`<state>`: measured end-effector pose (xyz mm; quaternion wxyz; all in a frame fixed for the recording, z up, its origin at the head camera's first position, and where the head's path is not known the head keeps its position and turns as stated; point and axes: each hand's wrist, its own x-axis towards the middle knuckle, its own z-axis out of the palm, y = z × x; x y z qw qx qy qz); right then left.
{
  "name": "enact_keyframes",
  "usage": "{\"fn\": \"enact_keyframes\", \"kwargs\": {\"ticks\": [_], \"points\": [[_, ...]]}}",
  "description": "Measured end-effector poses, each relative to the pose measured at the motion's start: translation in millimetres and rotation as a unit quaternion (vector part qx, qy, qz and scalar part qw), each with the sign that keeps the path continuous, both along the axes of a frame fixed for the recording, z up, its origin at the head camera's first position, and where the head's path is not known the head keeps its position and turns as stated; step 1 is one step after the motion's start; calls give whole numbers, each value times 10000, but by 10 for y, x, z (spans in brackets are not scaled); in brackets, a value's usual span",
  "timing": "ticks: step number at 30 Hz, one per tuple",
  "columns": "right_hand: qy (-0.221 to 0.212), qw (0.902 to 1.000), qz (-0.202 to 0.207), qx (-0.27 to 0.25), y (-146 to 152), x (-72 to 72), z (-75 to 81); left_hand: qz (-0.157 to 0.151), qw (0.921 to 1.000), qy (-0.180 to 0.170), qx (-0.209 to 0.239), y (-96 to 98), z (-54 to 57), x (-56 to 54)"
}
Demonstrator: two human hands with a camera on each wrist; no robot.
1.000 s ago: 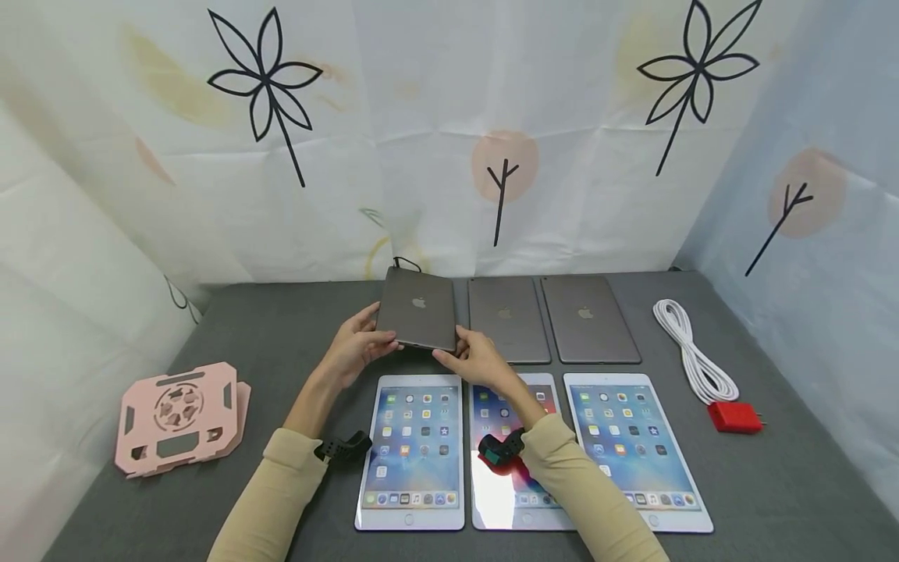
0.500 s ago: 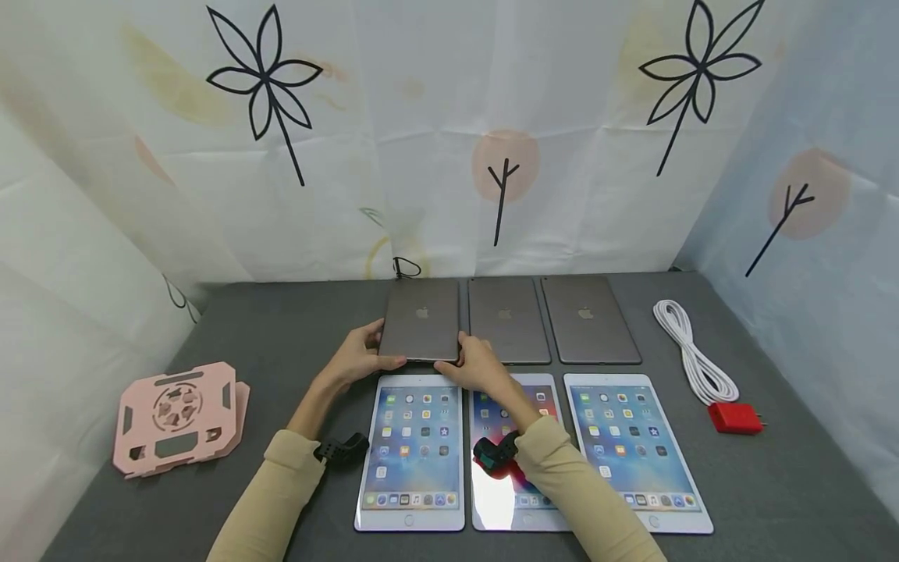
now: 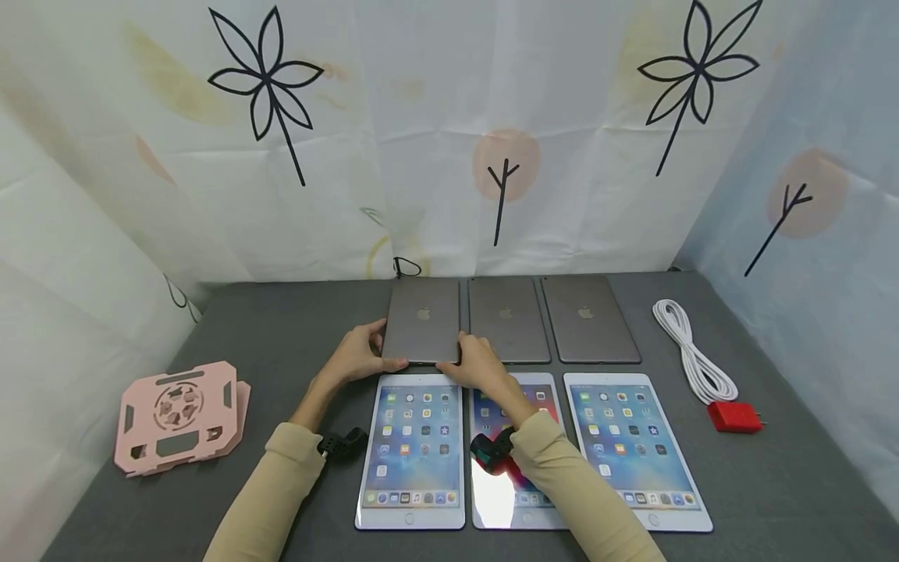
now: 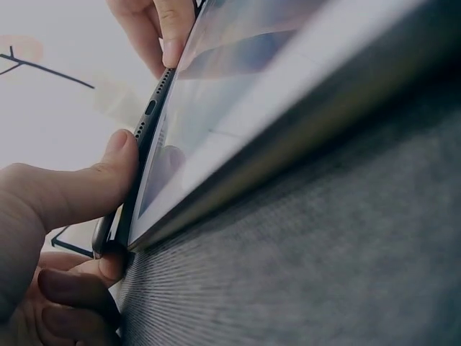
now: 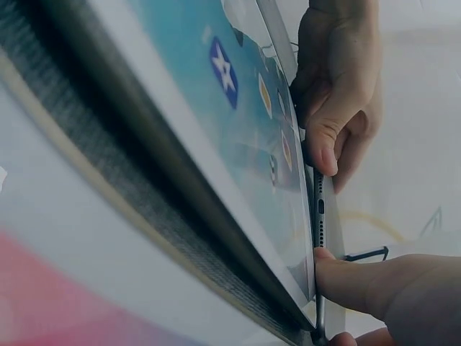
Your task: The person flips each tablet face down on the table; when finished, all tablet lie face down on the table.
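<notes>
A dark grey tablet (image 3: 421,321) lies back side up at the left end of the far row. At its near left corner my left hand (image 3: 358,355) grips it, thumb on the near edge and fingers along the left side. My right hand (image 3: 481,365) holds the near right corner in the same way. The left wrist view shows my left thumb (image 4: 86,187) against the tablet's port edge (image 4: 150,108). Just nearer than both hands is a white tablet (image 3: 410,453) with its screen lit; a second white tablet (image 3: 520,492) is partly hidden by my right forearm.
Two more grey tablets (image 3: 509,320) (image 3: 590,320) continue the far row. On the right are a third white tablet (image 3: 632,437), a coiled white cable (image 3: 691,351) and a red charger plug (image 3: 735,417). A pink slotted stand (image 3: 179,417) lies at the left.
The left grey tablet has come down from a raised, tilted position to lie level with its row. Both hands moved down with it, then shifted slightly right.
</notes>
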<state>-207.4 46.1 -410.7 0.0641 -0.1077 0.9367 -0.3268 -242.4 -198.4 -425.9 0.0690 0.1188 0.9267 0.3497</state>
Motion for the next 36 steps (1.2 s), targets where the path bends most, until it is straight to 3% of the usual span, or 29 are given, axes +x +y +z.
{"fn": "enact_keyframes", "kwargs": {"ticks": [10, 21, 30, 36], "points": [[83, 10000, -2, -28, 10, -21, -25, -339, 9978, -66, -570, 20, 35, -15], [87, 9999, 51, -79, 19, -10, -17, -323, 9976, -134, -599, 29, 38, -3], [69, 9995, 217, -238, 46, -3, -21, -288, 9976, 134, -615, 33, 28, 48], [48, 9982, 435, -414, 145, 59, -9, -390, 9982, 223, -397, 70, 61, 121]]}}
